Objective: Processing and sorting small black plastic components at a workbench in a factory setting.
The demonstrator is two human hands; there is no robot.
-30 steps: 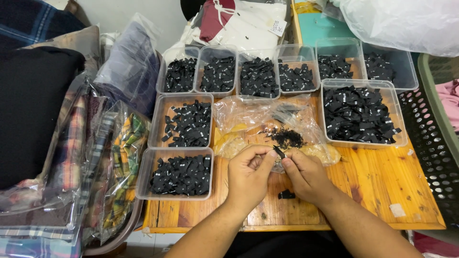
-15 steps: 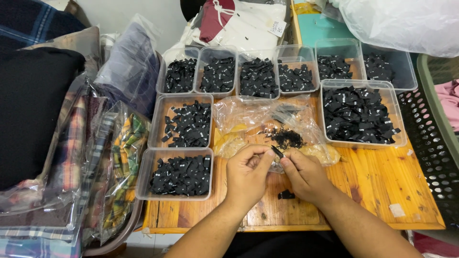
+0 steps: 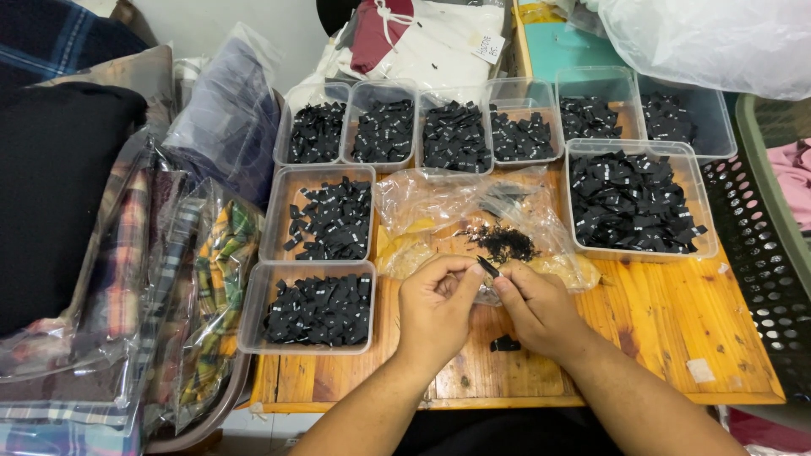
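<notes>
My left hand (image 3: 435,312) and my right hand (image 3: 541,312) meet over the wooden table (image 3: 659,338), and together they pinch a small black fabric label (image 3: 487,268) between the fingertips. Just beyond them lies a crumpled clear plastic bag (image 3: 439,203) with a loose heap of black labels (image 3: 505,243) on it. One more black label (image 3: 505,344) lies on the wood under my right wrist. A clear tub (image 3: 255,321) full of black labels stands left of my left hand.
Several clear tubs of black labels ring the work spot: a row along the back (image 3: 460,93) and a large one at the right (image 3: 704,232). Bagged plaid garments (image 3: 194,279) pile up at the left. A black perforated basket (image 3: 769,279) borders the right edge.
Both hands stay in the same place; only the fingers shift slightly around the small black label.
</notes>
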